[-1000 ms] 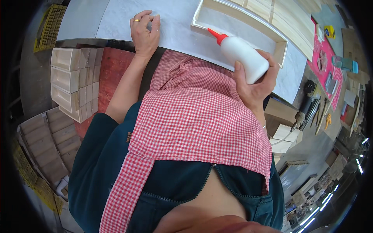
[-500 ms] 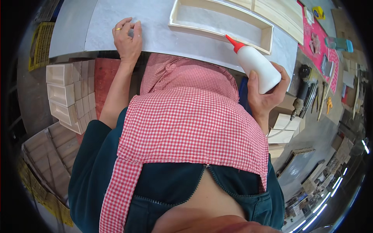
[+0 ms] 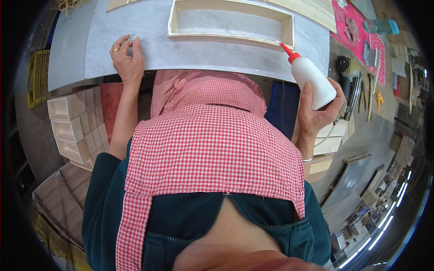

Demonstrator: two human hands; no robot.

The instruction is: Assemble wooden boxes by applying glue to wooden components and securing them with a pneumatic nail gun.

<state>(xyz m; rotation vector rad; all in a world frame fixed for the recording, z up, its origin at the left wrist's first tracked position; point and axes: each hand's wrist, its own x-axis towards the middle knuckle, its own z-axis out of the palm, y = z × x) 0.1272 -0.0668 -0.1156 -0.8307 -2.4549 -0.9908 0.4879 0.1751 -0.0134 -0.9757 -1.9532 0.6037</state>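
Grey worktop [image 3: 203, 49] fills the top of my view, carrying a long wooden tray frame [image 3: 230, 34] lying crosswise. Its right corner sits just ahead of my glue bottle [image 3: 312, 81], whose red nozzle tilts up-left toward it. My right hand [image 3: 316, 115] has its fingers wrapped round the bottle; my left hand [image 3: 128, 61] presses the sheet, fingers curled.
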